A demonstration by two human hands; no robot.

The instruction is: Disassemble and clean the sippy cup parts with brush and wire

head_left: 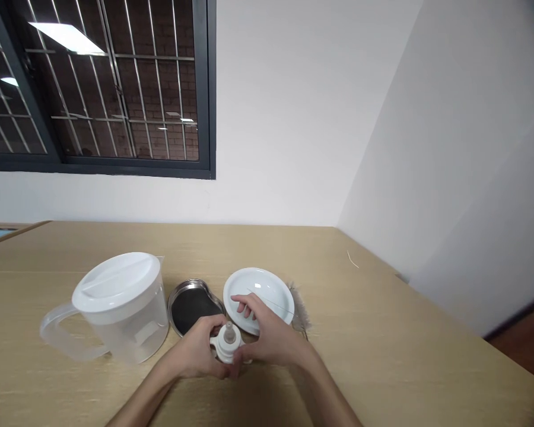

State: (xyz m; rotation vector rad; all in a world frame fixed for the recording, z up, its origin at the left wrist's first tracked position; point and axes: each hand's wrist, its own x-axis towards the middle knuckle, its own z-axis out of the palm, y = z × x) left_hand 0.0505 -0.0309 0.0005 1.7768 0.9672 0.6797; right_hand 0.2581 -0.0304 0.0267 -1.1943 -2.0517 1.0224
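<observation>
So the small white bottle (228, 350) is gripped upright by the fingers of both the left hand (200, 350) and the right hand (276, 339), near the dark tray (193, 308) and white plate (271, 283) on the worktop (382, 356). If it's squeezed unevenly, it could probably be tipped or dropped, and the plate could get knocked by the raised right fingers (they're held out over it, tbh).
</observation>
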